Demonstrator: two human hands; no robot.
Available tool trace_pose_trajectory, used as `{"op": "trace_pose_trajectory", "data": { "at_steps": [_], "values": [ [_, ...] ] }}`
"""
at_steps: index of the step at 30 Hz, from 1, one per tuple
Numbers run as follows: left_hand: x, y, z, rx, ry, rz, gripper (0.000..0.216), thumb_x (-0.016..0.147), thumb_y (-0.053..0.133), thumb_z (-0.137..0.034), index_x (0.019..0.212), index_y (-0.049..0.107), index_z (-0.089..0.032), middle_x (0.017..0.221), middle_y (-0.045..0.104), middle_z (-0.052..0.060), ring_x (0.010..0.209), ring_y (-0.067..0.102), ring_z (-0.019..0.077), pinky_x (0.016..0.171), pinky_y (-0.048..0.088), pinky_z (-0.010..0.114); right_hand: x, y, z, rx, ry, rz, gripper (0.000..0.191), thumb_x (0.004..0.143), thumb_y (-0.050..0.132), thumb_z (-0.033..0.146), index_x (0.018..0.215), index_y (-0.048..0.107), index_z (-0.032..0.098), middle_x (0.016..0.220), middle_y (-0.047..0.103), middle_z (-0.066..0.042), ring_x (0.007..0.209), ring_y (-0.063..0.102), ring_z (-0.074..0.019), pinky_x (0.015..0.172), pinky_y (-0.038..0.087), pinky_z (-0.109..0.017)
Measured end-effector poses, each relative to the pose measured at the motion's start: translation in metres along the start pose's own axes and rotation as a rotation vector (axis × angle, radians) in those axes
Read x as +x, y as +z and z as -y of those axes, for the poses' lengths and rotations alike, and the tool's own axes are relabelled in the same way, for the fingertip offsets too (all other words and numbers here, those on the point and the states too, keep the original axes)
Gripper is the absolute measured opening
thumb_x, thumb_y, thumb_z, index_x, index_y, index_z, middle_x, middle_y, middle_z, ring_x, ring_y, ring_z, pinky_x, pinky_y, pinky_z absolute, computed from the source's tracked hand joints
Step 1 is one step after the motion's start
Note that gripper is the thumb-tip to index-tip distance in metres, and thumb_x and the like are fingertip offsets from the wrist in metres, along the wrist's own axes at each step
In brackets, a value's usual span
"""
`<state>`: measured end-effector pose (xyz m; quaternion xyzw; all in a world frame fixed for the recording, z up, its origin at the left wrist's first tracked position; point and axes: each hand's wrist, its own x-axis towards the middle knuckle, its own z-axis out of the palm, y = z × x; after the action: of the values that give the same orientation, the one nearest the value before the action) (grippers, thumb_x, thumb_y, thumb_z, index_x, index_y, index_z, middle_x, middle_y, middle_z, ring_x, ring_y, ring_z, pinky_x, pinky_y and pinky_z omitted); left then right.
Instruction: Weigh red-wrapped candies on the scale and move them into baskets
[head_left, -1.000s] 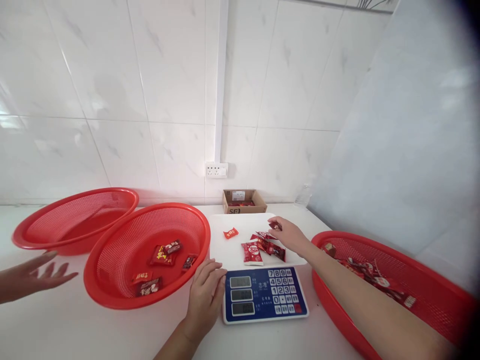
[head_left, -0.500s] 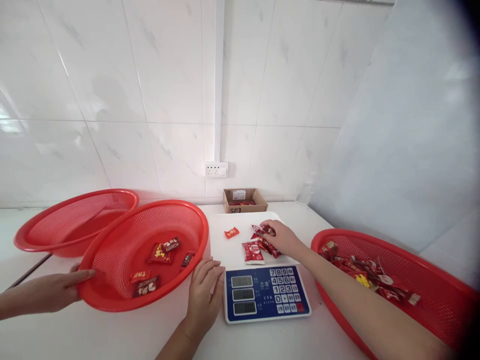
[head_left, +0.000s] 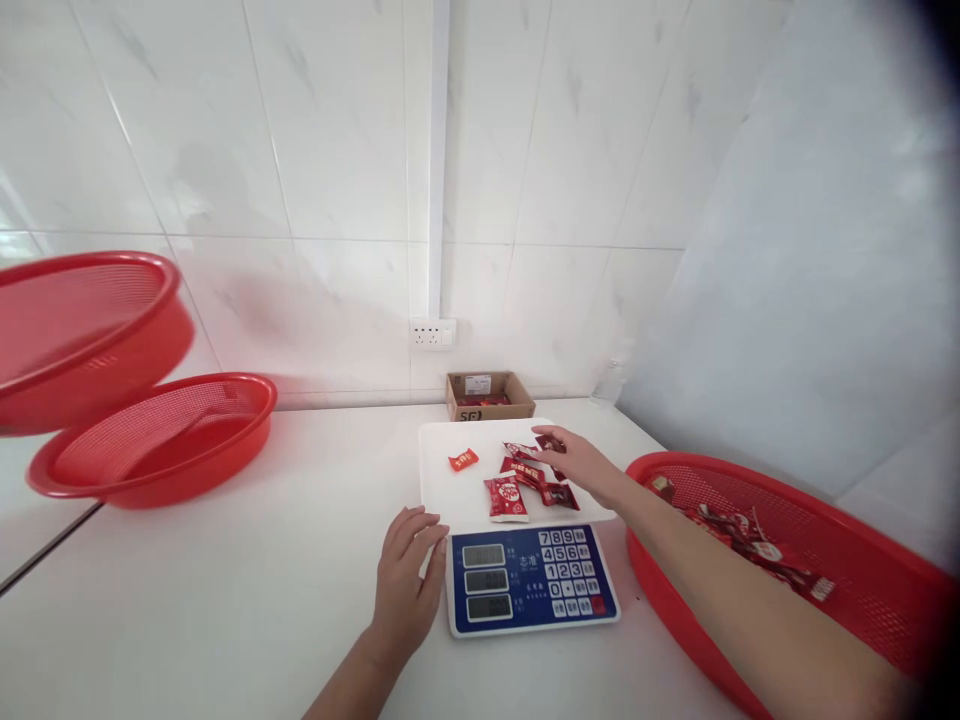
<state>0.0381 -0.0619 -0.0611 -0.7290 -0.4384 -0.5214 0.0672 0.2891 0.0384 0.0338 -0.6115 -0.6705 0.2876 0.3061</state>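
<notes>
Reaching over wrapped sweets (head_left: pixel 525 472) on white scale pan (head_left: pixel 457 500) with right hand (head_left: pixel 574 462), fingers curled at dark packet (head_left: pixel 552 443); unable to tell whether gripping. Resting left hand (head_left: pixel 409 578) beside keypad panel (head_left: pixel 532 582), fingers loosely spread, empty. Possibly risking skewed reading if pressing on pan, scattered sweets if sweeping sideways. At right, red basket (head_left: pixel 780 492) with jumbled packets (head_left: pixel 772 555); at back, cardboard box (head_left: pixel 499 412) with red contents (head_left: pixel 491 400); at left, lower basket (head_left: pixel 195 482) on counter (head_left: pixel 225 610), beneath tilted raised basket (head_left: pixel 142 350), contents hidden.

Bright, soft light covers the glossy white marbled wall tiles (head_left: pixel 345 150), faintly shadowed at left; the raised red plastic mesh basket (head_left: pixel 90 350) is blurred; the right edge is dark
</notes>
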Motion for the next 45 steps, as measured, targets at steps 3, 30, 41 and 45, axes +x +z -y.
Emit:
{"op": "trace_pose_trajectory", "data": {
  "at_steps": [3, 30, 41, 45],
  "values": [
    [0.001, 0.0, -0.001, -0.014, 0.004, -0.001, 0.019, 0.083, 0.048, -0.013, 0.096, 0.059, -0.021, 0.097, 0.063, 0.005, 0.101, 0.055, 0.0206, 0.09, 0.046, 0.044, -0.006, -0.008, -0.001, 0.126, 0.039, -0.012, 0.044, 0.076, 0.051, 0.027, 0.119, 0.049, 0.019, 0.102, 0.06, -0.006, 0.076, 0.059, -0.013, 0.062, 0.05, -0.024],
    [0.002, 0.006, 0.008, -0.017, 0.044, -0.025, 0.017, 0.082, 0.052, -0.015, 0.096, 0.059, -0.02, 0.094, 0.062, 0.006, 0.097, 0.055, 0.0218, 0.088, 0.045, 0.042, -0.154, -0.123, -0.089, 0.243, 0.342, -0.526, 0.037, 0.067, 0.056, 0.059, 0.068, 0.049, 0.023, 0.051, 0.037, 0.007, 0.042, 0.031, -0.0079, 0.04, 0.024, -0.023],
    [0.003, 0.011, 0.01, 0.022, 0.071, -0.028, 0.015, 0.083, 0.051, -0.021, 0.094, 0.06, -0.019, 0.092, 0.063, 0.007, 0.095, 0.056, 0.0231, 0.086, 0.045, 0.04, -0.158, -0.139, -0.15, -0.291, 0.347, -0.492, 0.046, 0.075, 0.053, 0.039, 0.115, 0.051, 0.017, 0.106, 0.059, -0.01, 0.094, 0.056, -0.0216, 0.074, 0.047, -0.031],
    [0.003, 0.011, 0.011, 0.04, 0.066, -0.011, 0.015, 0.083, 0.051, -0.02, 0.095, 0.06, -0.019, 0.092, 0.063, 0.007, 0.095, 0.056, 0.0225, 0.087, 0.045, 0.039, -0.163, -0.129, -0.129, -0.148, 0.341, -0.061, 0.039, 0.078, 0.049, 0.041, 0.11, 0.057, 0.019, 0.11, 0.06, -0.008, 0.099, 0.056, -0.0222, 0.078, 0.047, -0.031]
  ]
}}
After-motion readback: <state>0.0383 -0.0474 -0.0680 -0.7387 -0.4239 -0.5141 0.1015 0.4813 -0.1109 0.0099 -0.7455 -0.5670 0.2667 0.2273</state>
